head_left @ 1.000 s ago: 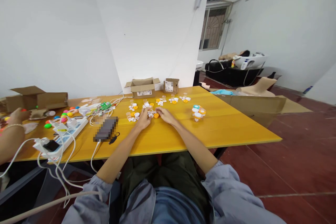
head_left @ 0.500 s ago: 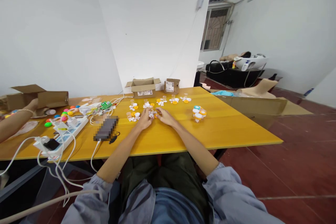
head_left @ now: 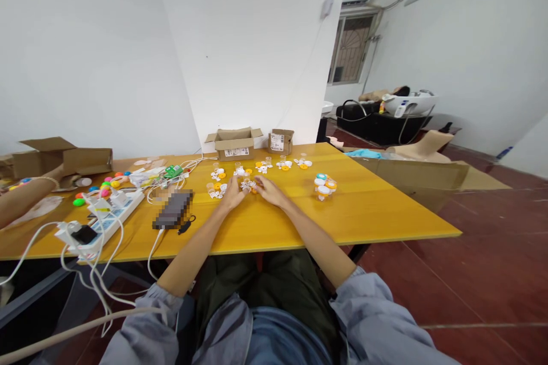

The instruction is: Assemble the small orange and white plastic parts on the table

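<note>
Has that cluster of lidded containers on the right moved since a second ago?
No, the cluster of lidded containers keeps its place, judged against the small cardboard box.

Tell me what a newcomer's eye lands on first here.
Probably the left hand and right hand, set close about small white pieces near the middle of the yellow table. Next, perhaps, the cluster of orange, white and teal pieces standing apart to the right. Over on the left, bright balls lie beyond a cable-strewn power strip.
</note>
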### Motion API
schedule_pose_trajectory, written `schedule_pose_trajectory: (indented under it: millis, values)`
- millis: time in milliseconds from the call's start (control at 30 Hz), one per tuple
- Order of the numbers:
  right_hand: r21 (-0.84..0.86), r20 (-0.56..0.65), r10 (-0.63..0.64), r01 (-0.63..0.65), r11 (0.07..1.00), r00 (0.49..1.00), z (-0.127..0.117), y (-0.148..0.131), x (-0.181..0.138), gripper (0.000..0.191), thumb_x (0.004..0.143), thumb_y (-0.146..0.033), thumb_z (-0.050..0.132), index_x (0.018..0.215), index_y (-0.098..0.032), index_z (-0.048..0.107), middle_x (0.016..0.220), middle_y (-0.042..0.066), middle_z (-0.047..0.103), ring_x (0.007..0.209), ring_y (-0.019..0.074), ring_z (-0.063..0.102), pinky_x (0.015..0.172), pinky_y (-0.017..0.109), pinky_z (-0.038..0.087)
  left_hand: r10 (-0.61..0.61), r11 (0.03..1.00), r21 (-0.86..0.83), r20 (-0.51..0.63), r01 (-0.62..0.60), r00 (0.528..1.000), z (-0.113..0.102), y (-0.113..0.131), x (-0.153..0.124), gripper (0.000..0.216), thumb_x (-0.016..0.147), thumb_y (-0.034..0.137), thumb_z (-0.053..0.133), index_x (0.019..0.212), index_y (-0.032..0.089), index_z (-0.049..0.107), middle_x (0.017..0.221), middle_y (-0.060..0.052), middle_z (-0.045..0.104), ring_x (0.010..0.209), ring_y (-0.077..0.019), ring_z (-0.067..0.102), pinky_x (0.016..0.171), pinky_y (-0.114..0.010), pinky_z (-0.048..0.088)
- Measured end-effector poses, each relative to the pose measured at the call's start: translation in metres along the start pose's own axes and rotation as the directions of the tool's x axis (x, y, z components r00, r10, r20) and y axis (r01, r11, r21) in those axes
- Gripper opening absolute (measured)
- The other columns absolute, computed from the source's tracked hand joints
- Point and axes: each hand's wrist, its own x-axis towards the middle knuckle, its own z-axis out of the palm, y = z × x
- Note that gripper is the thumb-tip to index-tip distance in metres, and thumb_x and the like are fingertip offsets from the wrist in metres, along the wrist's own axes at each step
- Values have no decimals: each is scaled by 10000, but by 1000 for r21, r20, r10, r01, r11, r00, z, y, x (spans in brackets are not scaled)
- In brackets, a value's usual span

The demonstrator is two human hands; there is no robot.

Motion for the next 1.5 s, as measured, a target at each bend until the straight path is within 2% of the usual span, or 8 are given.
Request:
schedule_pose_trajectory:
  millis: [133,333,567,733,1000,1167,1333,1500]
  values:
    - [-1,-8,11,-11,1000,1000,-1,0,-1,318,910,-316,627,1219,-238,625,1308,102,668,1209,239,640,1080,446,473,-28,999,-24,-6,28,1000,-5,-5,1,488,772,343,710,1195,197,515,1376,-138,558,1337,-285,494,1136,-421,365]
    - [-16,-16,31,-31,999,999,-3,-3,-3,317,921,-319,612,1223,-223,620,1304,114,670,1223,237,631,1088,437,462,-27,998,65,10,26,1000,-14,-7,-3,446,812,378,668,1192,190,529,1378,-152,553,1315,-295,517,1124,-431,389]
    - [-25,-25,36,-36,999,999,-3,-3,-4,316,925,-330,607,1227,-237,624,1310,98,668,1224,226,628,1081,411,468,-8,978,208,-13,10,1000,-14,-9,-5,308,860,392,594,1089,190,546,1210,-144,605,1191,-293,577,1081,-470,431]
    - [-34,-56,36,-38,999,998,-4,-6,-5,313,930,-335,586,1225,-234,616,1311,100,662,1206,222,634,1074,413,470,36,974,224,-40,-26,999,-14,-14,-5,255,863,387,587,1027,197,543,1121,-121,610,1154,-292,580,1058,-469,448]
    - [-233,-188,31,-76,970,982,-22,-17,-9,246,941,-263,515,1154,-255,637,1217,107,681,1176,267,616,1042,441,474,125,972,197,33,-129,992,-11,-6,-8,247,857,243,564,1102,212,554,1202,-128,612,1191,-293,579,1066,-459,446]
    - [-430,-218,-24,-74,900,976,-41,-23,-12,232,929,-217,475,990,-246,696,1057,118,710,1074,285,630,974,426,477,136,968,199,106,-155,985,-8,-1,-11,362,849,166,527,1208,215,529,1256,-126,615,1214,-285,584,1068,-456,446]
    - [-606,-233,26,-166,778,972,-67,-30,-14,249,935,-261,475,893,-211,715,1054,179,699,1071,333,617,948,482,446,141,968,191,135,-165,981,-6,1,-11,456,814,91,497,1253,209,519,1306,-132,601,1255,-283,567,1086,-449,434]
    - [-750,-299,-33,-214,626,954,-101,-15,-35,206,902,-299,544,859,-189,712,989,218,695,1022,373,617,873,516,459,176,962,185,132,-199,976,-5,5,-13,479,815,73,471,1265,225,533,1293,-108,597,1202,-260,587,1064,-428,454]
